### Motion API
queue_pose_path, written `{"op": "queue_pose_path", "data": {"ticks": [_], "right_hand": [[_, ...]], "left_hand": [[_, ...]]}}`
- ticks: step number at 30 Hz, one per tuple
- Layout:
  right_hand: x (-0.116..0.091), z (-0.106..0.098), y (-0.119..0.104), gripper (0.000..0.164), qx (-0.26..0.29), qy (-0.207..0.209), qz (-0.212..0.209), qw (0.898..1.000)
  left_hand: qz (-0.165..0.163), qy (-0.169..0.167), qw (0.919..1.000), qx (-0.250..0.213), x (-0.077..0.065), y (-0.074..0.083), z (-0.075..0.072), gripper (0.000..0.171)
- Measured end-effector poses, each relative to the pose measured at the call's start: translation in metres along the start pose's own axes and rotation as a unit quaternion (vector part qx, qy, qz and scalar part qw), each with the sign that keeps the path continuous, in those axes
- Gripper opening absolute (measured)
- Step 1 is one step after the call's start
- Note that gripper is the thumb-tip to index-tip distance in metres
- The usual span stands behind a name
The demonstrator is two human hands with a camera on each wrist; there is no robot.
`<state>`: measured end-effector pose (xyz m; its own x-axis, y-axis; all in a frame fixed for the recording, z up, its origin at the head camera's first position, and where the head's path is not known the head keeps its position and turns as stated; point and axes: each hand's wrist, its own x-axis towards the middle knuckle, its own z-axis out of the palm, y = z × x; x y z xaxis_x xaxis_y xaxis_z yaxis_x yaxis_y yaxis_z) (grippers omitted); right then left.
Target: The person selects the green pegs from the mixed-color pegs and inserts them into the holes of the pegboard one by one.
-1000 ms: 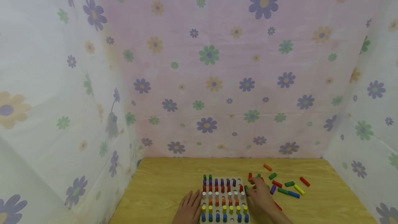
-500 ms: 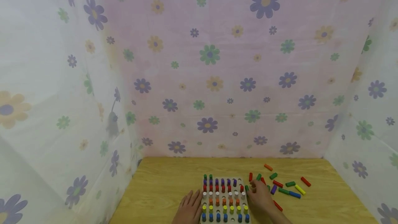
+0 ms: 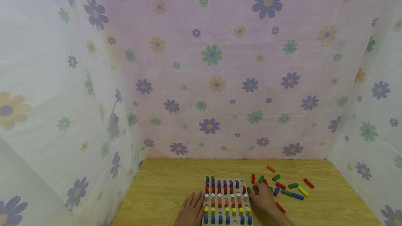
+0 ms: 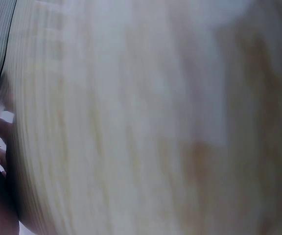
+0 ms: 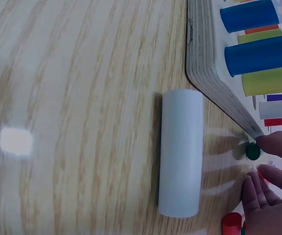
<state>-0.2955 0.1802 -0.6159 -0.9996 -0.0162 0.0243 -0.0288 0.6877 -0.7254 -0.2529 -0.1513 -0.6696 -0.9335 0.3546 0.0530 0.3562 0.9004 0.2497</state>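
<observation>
A pegboard [image 3: 226,200] with rows of coloured pegs lies at the table's front: blue, yellow, orange, white, red, purple and two green. My left hand [image 3: 190,210] rests flat at the board's left edge, fingers straight. At the right edge is my right hand [image 3: 262,196], fingers bent, thumb and index finger apart. A green peg [image 5: 252,151] lies beside the board at the right thumb's tip; whether they touch I cannot tell. Nearer the wrist, a white peg [image 5: 181,154] lies on the table in the right wrist view; the head view hides it.
Loose pegs lie scattered right of the board, among them an orange peg [image 3: 270,168], a yellow peg [image 3: 303,191], a blue peg [image 3: 297,196] and a purple peg [image 3: 276,191]. Flowered cloth [image 3: 216,79] encloses the wooden table [image 3: 163,184] at the back and sides.
The right hand's fingers have drawn back slightly and bent more, showing more of the red and green pegs beyond them. The left hand and the board stay put.
</observation>
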Motion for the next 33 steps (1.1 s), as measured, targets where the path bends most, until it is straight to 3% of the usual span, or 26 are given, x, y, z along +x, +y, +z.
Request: {"op": "queue_pose_path", "data": {"ticks": [18,33], "right_hand": [[0.004,0.005,0.003,0.008,-0.016,0.005,0.024,1.0],[-0.001,-0.011,-0.001,0.006,-0.008,-0.019,0.041,0.999]], "left_hand": [[-0.005,0.002,1.0,-0.001,0.0,0.002,-0.002,0.062],[-0.006,-0.004,1.0,0.001,0.001,0.003,-0.003,0.067]]}}
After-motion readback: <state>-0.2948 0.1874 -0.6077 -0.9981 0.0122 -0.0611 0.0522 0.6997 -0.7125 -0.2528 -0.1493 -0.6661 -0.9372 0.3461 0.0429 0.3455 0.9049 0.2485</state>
